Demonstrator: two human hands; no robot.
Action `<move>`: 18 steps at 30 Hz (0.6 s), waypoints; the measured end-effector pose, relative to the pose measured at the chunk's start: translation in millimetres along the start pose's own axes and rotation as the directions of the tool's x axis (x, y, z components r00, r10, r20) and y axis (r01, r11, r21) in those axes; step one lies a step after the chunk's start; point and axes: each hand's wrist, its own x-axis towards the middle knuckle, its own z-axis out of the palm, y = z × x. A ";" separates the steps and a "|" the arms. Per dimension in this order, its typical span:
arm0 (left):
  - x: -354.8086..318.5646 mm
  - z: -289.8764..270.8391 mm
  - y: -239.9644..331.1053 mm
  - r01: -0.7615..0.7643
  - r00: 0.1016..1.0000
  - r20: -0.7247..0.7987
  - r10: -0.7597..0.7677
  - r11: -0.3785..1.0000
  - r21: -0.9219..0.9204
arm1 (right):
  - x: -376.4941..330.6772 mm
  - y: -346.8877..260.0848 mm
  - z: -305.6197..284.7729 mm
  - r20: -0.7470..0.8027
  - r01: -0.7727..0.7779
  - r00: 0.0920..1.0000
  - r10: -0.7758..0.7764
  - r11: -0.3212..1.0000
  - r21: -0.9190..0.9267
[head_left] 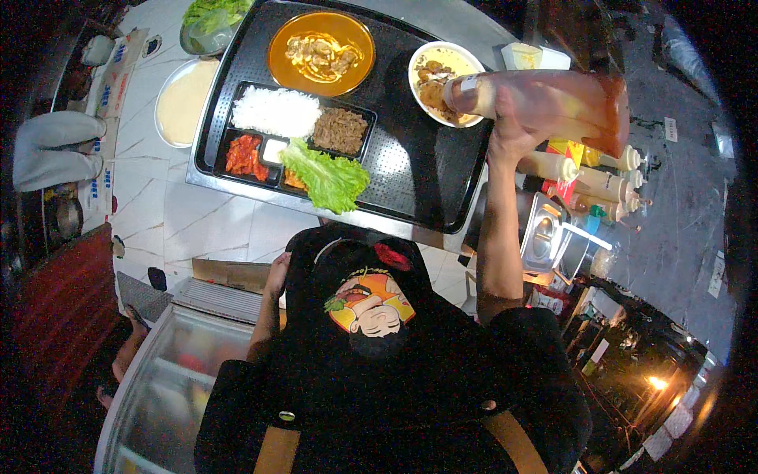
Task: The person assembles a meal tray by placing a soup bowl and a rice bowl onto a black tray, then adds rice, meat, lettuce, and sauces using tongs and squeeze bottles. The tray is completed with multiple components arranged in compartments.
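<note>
Head view: our right hand (pixel 515 133) has its fingers wrapped tight around a long see-through plastic bottle of red-brown sauce (pixel 564 103), stretched nine-to-three o'clock, neck over the round white bowl (pixel 411 85) at ten o'clock, while our farther left hand's (pixel 276 273) fingers we cannot tell.

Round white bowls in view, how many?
2: yellow-sauce bowl, partly covered in view by the sauce bottle in the right hand; beige-filled bowl left of the black tray. Others may be hidden.
</note>
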 end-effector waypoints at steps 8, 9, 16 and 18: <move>-15.0 4.9 18.2 -0.112 0.993 0.010 0.116 0.932 0.344 | 32.1 -33.1 -26.0 -0.129 0.021 0.992 -0.002 0.990 0.142; -7.6 0.9 7.0 -0.024 0.999 -0.020 0.027 0.987 0.158 | 11.0 -4.9 -12.6 -0.113 0.084 0.989 -0.092 0.994 -0.071; 7.1 -17.2 -44.1 -0.024 0.999 0.029 0.024 1.000 -0.007 | 2.5 14.5 -2.7 -0.068 -0.037 0.997 0.031 0.995 -0.092; 23.8 -16.8 -60.0 -0.052 0.998 -0.031 0.051 0.998 -0.045 | 3.3 13.0 5.7 -0.063 0.008 0.998 -0.006 1.000 0.025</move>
